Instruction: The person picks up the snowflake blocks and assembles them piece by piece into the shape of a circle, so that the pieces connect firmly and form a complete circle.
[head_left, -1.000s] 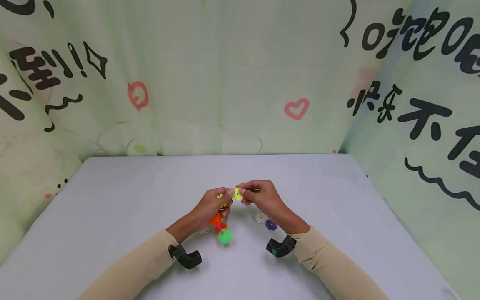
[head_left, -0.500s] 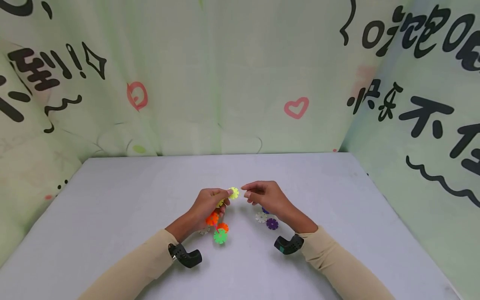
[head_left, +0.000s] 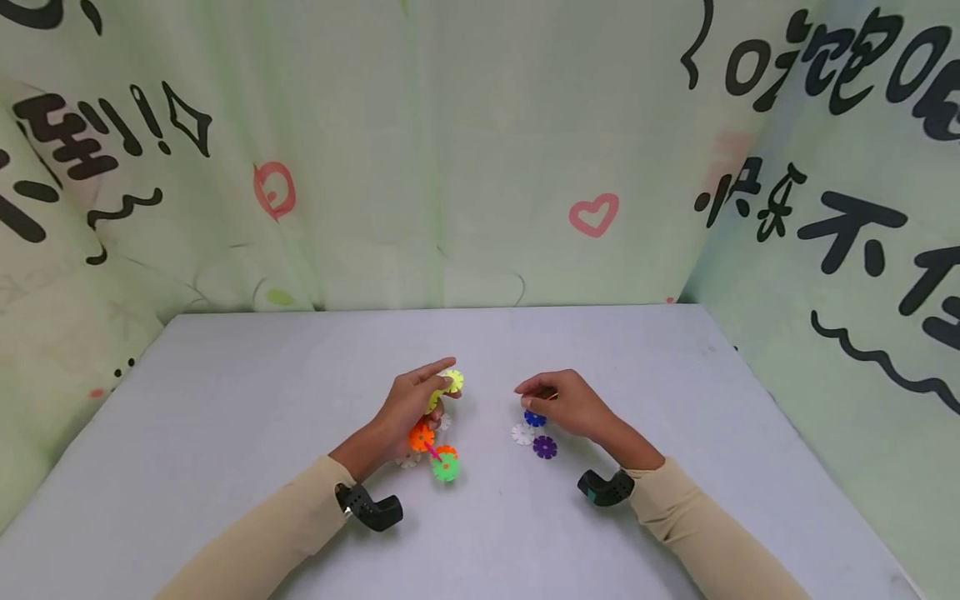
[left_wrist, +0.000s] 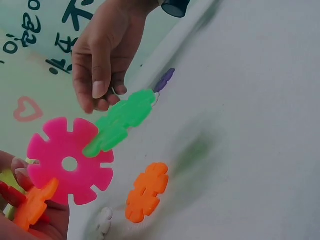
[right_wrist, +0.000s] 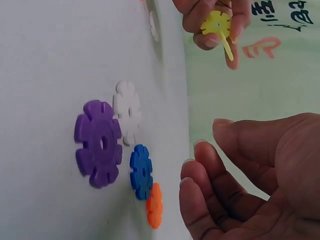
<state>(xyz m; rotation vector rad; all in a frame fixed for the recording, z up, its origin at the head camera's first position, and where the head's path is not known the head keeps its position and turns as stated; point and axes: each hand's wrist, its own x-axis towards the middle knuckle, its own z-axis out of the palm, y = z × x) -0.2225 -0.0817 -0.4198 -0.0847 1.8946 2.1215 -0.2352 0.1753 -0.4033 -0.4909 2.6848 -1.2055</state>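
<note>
My left hand (head_left: 408, 406) holds a chain of joined flower-shaped plastic discs. Two yellow discs (head_left: 453, 381) stick up by its thumb, with the index finger stretched out past them. Lower in the chain come an orange disc (head_left: 422, 437), a pink disc (left_wrist: 92, 175) seen nearly face-on in the left wrist view, and a green disc (left_wrist: 125, 122) at the end. My right hand (head_left: 566, 406) hovers by a blue disc (right_wrist: 141, 172), fingers loosely bent, fingertips apart from the thumb and nothing between them.
Beside the blue disc lie a white disc (right_wrist: 127, 112), a purple disc (right_wrist: 99, 144) and an orange disc (right_wrist: 155, 206). Another orange disc (left_wrist: 146, 192) shows under the chain, with a white disc (left_wrist: 105, 222) near it. A printed curtain (head_left: 442, 167) stands behind the white table (head_left: 300, 358).
My right hand has let go of the yellow disc and moved right, towards the loose discs. The left hand has drawn slightly left with the chain, and its index finger has straightened.
</note>
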